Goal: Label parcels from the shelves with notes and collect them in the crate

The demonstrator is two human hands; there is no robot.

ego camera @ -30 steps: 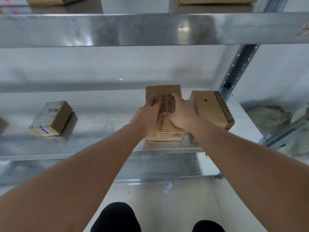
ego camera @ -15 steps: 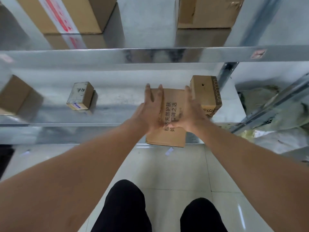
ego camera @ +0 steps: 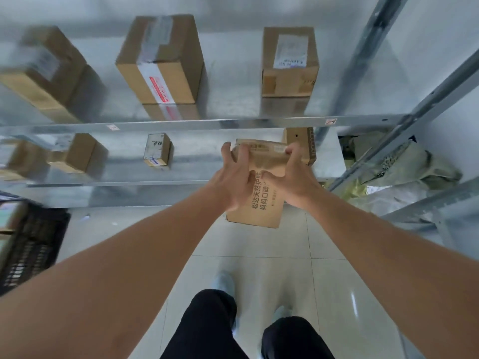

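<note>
A flat brown cardboard parcel (ego camera: 264, 203) with black printed characters is held in front of the lower metal shelf (ego camera: 124, 183), off its surface and above the floor. My left hand (ego camera: 234, 177) grips its left side, with the fingers curled over the far top edge. Its right side is gripped by my right hand (ego camera: 295, 177), fingers over the far edge and thumb on the top face. A black slatted crate (ego camera: 33, 242) stands on the floor at the far left. No note is visible.
Three larger parcels sit on the upper shelf (ego camera: 207, 123). The lower shelf holds a small labelled box (ego camera: 156, 150), brown boxes at left (ego camera: 77, 154) and a box (ego camera: 303, 141) behind the held parcel. A shelf upright (ego camera: 363, 60) and crumpled packaging (ego camera: 404, 164) are at right.
Both hands have lifted the parcel off the lower shelf and drawn it toward me over the floor. My view has risen, and the upper shelf and crate have come into sight.
</note>
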